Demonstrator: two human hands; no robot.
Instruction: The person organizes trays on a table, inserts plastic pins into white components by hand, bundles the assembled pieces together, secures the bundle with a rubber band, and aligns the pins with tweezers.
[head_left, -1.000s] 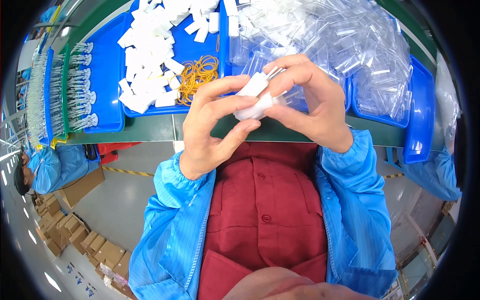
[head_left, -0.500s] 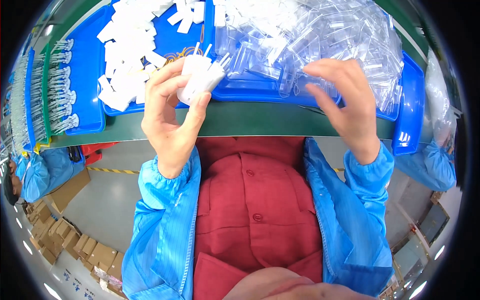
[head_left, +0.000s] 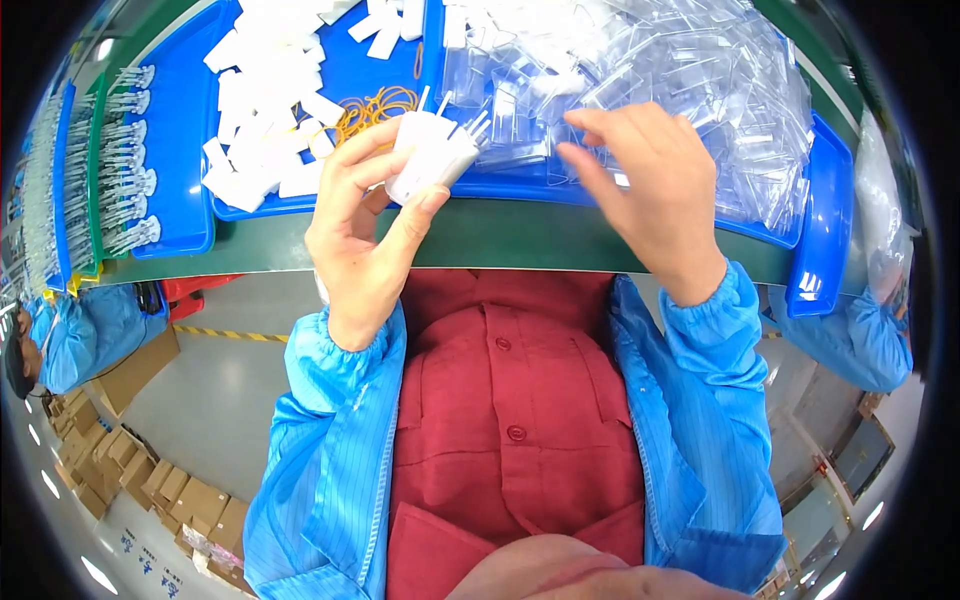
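Observation:
My left hand (head_left: 365,225) holds a small stack of white plastic parts (head_left: 432,155) with thin prongs sticking up, just above the near edge of the green table (head_left: 500,235). My right hand (head_left: 650,190) reaches with spread fingers into a heap of clear plastic bags (head_left: 700,90) lying in a blue tray (head_left: 830,210) on the right. It touches the bags, and its grip on any one bag is hard to make out. A second blue tray (head_left: 370,60) at the centre left holds several loose white parts (head_left: 265,100) and yellow rubber bands (head_left: 375,105).
Further left, blue trays (head_left: 170,130) carry rows of bagged parts (head_left: 120,160). A co-worker in a blue coat (head_left: 70,330) is at the left edge and another blue sleeve (head_left: 860,330) at the right. Cardboard boxes (head_left: 170,490) stand on the floor below.
Both hands first held the white parts together at the centre. My left hand then carried them left, and my right hand let go and moved into the clear bags.

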